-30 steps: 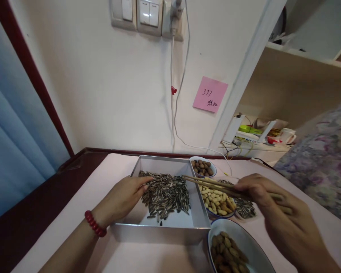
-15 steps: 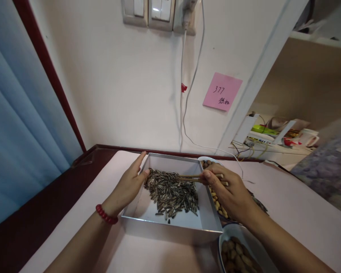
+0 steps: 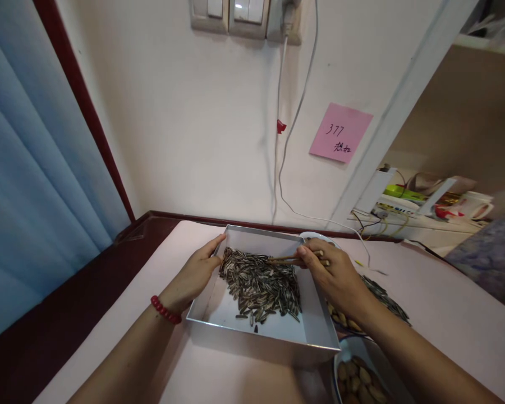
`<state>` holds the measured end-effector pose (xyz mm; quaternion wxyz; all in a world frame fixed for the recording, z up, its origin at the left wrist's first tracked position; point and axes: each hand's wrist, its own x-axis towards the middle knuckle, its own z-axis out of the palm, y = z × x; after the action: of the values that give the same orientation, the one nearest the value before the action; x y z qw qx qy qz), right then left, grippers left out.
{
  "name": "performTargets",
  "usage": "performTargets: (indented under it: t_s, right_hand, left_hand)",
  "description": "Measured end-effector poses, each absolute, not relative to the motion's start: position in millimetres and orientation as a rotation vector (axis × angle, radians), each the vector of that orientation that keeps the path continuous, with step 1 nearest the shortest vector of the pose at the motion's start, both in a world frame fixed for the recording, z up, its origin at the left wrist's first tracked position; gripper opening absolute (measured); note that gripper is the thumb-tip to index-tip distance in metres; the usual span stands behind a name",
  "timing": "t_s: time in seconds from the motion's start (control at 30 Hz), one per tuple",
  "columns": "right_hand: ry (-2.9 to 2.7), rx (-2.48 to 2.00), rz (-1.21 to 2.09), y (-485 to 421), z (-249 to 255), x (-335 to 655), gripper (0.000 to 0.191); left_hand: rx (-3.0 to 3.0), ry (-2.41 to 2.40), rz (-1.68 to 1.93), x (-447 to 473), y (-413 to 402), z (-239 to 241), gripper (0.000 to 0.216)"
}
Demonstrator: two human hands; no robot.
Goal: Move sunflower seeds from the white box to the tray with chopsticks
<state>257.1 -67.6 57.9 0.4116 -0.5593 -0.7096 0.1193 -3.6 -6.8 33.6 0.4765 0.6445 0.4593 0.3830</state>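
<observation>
A shallow white box [image 3: 261,341] with silvery edges holds a pile of striped sunflower seeds [image 3: 261,283], heaped toward its far side. My left hand [image 3: 197,272], a red bead bracelet [image 3: 165,310] on its wrist, grips the box's left wall with the thumb over the rim; the other fingers are mostly hidden outside. Above the box's right wall, my right hand [image 3: 330,275] is closed around a pair of wooden chopsticks [image 3: 288,260]. Their tips reach the far part of the seed pile; whether they pinch a seed is too small to tell.
Beside the box, a bowl [image 3: 336,367] of brown nuts [image 3: 359,381] stands at the front right. Partly under my right hand are more nuts [image 3: 340,318]. Dark seeds [image 3: 385,297] lie farther right. A white cable [image 3: 324,217] hangs down the wall onto the table [image 3: 446,314].
My left hand has closed in on the box's left wall, its raised fingers now lower. The chopsticks stay over the far seeds, held at a slightly different angle. The whole view has shifted a little.
</observation>
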Motion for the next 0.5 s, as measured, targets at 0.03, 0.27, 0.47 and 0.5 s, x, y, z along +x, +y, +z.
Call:
performTargets:
  t_s: [0.03, 0.27, 0.47, 0.5]
  right_hand:
    - [-1.782, -1.41, 0.3, -68.7, 58.2, 257.3, 0.033]
    - [-1.725, -1.382, 0.321, -87.2, 63.3, 263.4, 0.031]
    - [-1.542, -1.329, 0.218, -137.1, 86.8, 284.0, 0.022]
    - [-1.499, -1.315, 0.146, -148.5, 92.7, 289.9, 0.02]
  left_hand:
    - [1.573, 1.13, 0.936, -3.6, -6.1, 33.1, 0.059]
    - [1.601, 1.135, 0.946, -5.6, -5.7, 32.0, 0.057]
    - [1.658, 1.191, 0.935, -6.7, -2.5, 30.6, 0.057]
    - [1.663, 1.193, 0.935, -6.4, -2.0, 31.0, 0.057]
